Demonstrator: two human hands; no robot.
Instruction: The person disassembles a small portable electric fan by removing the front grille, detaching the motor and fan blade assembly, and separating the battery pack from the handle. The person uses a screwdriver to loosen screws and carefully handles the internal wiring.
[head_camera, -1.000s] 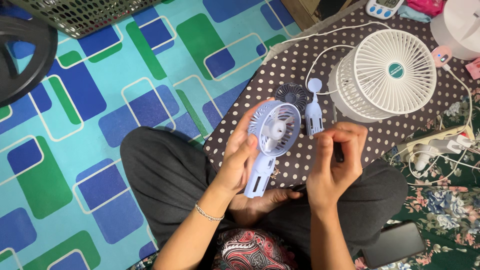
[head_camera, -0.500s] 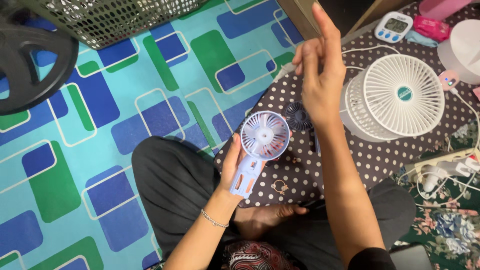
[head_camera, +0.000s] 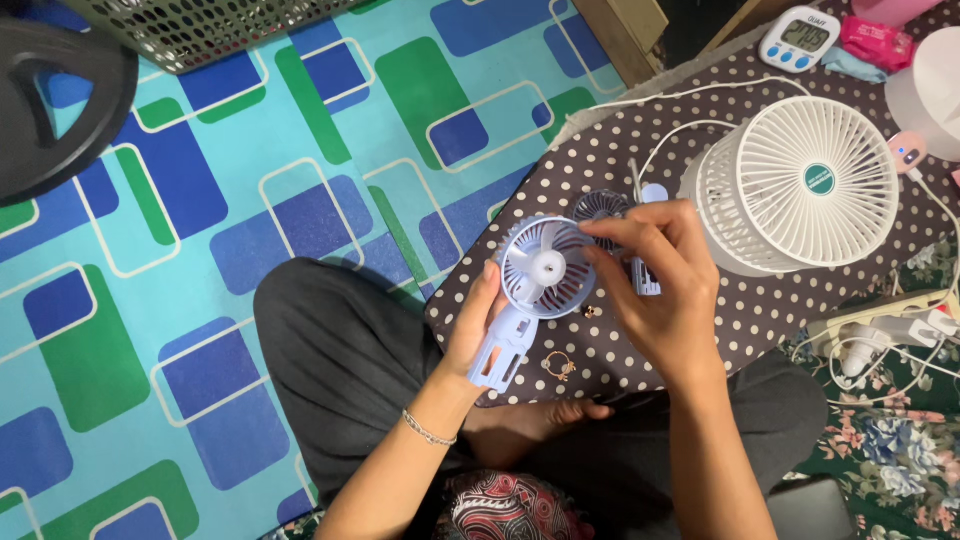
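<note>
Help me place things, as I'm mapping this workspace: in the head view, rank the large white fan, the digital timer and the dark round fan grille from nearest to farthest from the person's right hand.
From the right hand:
1. Dark round fan grille, just above the fingertips, on the dotted cloth.
2. Large white fan, to the upper right.
3. Digital timer, at the top edge, beyond the white fan.

The right hand (head_camera: 665, 300) has come down from the air onto the blue fan's (head_camera: 535, 285) head.

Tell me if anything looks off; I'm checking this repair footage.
The small lilac handheld fan in the left hand has no front grille; a dark round grille lies loose on the dotted board. The right hand touches its exposed rim.
</note>
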